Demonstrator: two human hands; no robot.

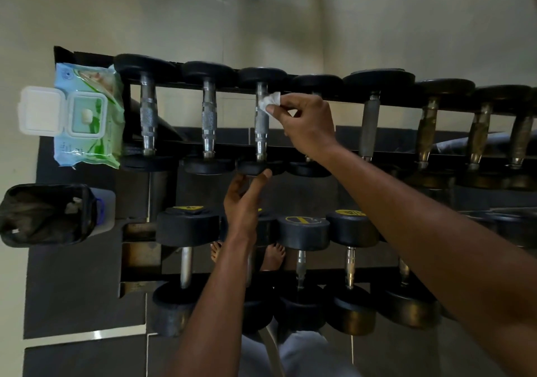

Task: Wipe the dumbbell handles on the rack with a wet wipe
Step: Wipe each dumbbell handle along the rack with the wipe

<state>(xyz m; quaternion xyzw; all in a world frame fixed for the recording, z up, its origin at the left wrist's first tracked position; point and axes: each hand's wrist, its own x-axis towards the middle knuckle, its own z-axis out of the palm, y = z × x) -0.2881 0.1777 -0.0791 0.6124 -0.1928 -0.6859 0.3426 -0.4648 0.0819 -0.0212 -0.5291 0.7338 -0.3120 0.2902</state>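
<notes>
A black rack (334,100) carries a top row of dumbbells with steel handles. My right hand (306,123) pinches a crumpled white wet wipe (270,101) and holds it against the upper end of the third dumbbell's knurled handle (261,120). My left hand (245,195) reaches up from below, its fingers curled around the near black head (251,167) of that same dumbbell. Two chrome handles (148,119) (209,119) stand to the left of it.
An open pack of wet wipes (87,115) lies at the rack's left end, lid flipped out. A black-lined bin (46,215) sits below it. A lower row of heavier dumbbells (303,231) fills the rack's bottom tier. Rusty-handled dumbbells (425,129) stand to the right.
</notes>
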